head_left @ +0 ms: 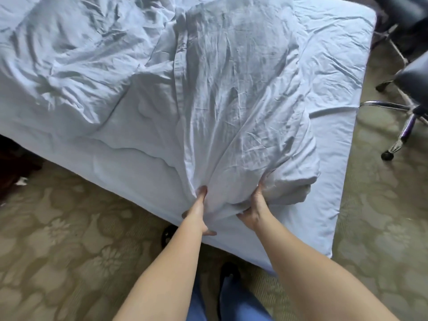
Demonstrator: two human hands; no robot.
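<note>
A pale blue duvet (220, 89) lies rumpled across a bed with a matching fitted sheet (335, 158). Its near end is gathered into a bunch at the bed's front edge. My left hand (199, 212) grips the left side of that bunch, thumb on top and fingers curled under the cloth. My right hand (253, 209) grips the right side, fingers tucked under the fold beside a puffed corner (294, 181) of the duvet. Both forearms reach forward from the bottom of the view.
More crumpled bedding (69, 54) fills the bed's far left. Two wheeled office chairs (407, 107) with chrome legs stand on the patterned carpet (69, 228) right of the bed. My legs and shoes (228, 272) are close to the bed edge.
</note>
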